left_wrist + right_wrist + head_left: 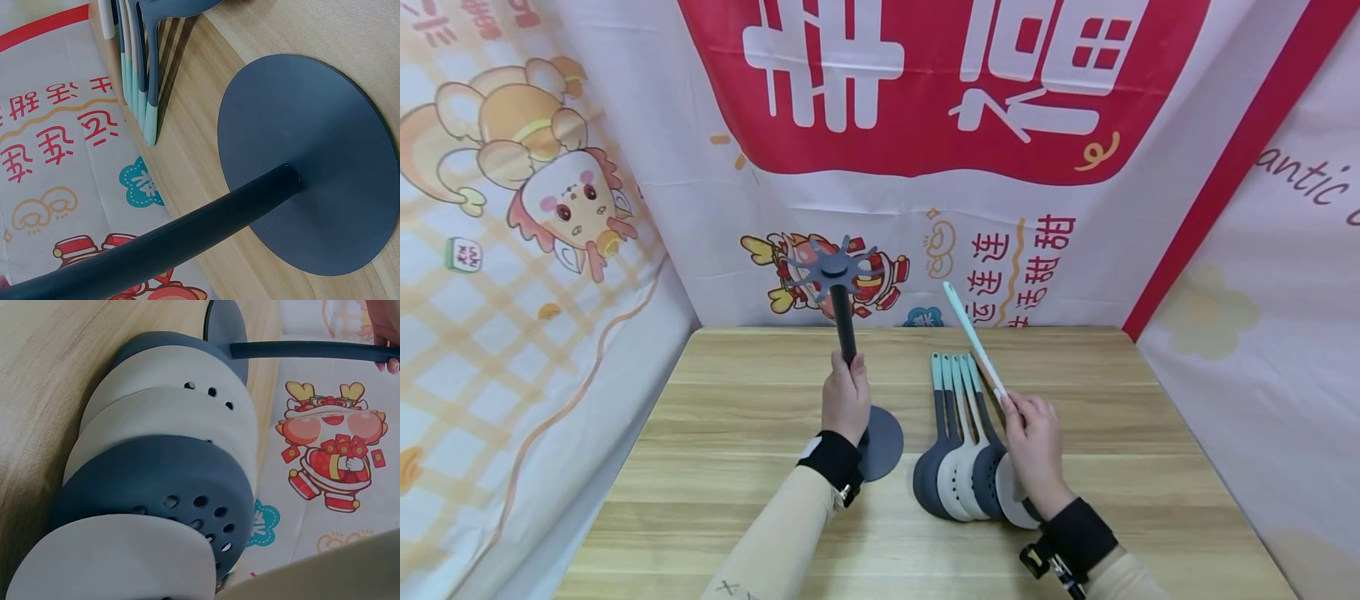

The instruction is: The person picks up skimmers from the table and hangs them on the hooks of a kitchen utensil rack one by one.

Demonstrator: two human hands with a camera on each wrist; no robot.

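My left hand (846,400) grips the dark pole of a utensil stand (844,321) above its round base (312,219). Spread hooks crown its top in the head view. With my right hand (1036,442) I hold a kitchen utensil (972,333) by its pale, mint-ended handle, which slants up toward the back; I cannot tell which head belongs to it. Just left of that hand, several ladles and slotted spoons (928,483) lie overlapped in a row, handles pointing to the back. A dark perforated head (156,475) and a pale head (119,556) show close up in the right wrist view.
The wooden table (715,500) runs back to a printed cloth (865,200) hanging behind it. More printed cloth hangs on the left (512,333) and right (1262,375). The stand's base is left of the utensil row, with bare wood between them.
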